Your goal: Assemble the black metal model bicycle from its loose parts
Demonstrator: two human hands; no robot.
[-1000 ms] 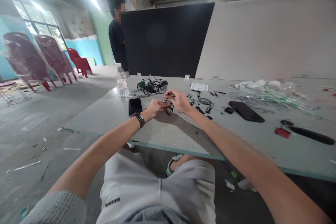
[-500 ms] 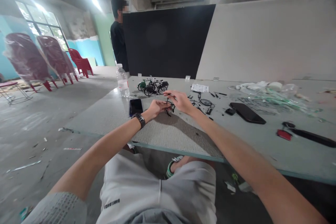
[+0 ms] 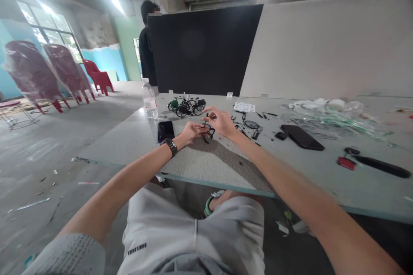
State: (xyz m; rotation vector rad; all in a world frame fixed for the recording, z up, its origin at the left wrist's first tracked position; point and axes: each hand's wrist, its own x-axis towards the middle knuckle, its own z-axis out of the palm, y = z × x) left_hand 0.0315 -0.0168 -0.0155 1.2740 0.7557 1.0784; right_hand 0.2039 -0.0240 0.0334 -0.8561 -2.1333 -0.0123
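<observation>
My left hand (image 3: pixel 191 132) pinches a small black model bicycle frame part (image 3: pixel 208 132) low over the grey table (image 3: pixel 206 159). My right hand (image 3: pixel 221 122) is just above and right of that part, its fingers spread. A black phone (image 3: pixel 165 131) lies close to the left of my left hand. Two assembled miniature bicycles (image 3: pixel 186 108) stand beyond my hands. To the right of my right hand lie loose small black parts, with a miniature wheel (image 3: pixel 251 125) among them.
A water bottle (image 3: pixel 149 101) stands at the far table edge. Right of my hands are a larger phone (image 3: pixel 302 137), a printed sheet (image 3: pixel 244 107), plastic parts frames (image 3: pixel 332 116) and a black-handled tool (image 3: pixel 380 166). A person (image 3: pixel 146 47) stands beyond the table.
My right hand's fingers have spread and lifted slightly from the black part. The person behind the table has moved right, partly behind the black board.
</observation>
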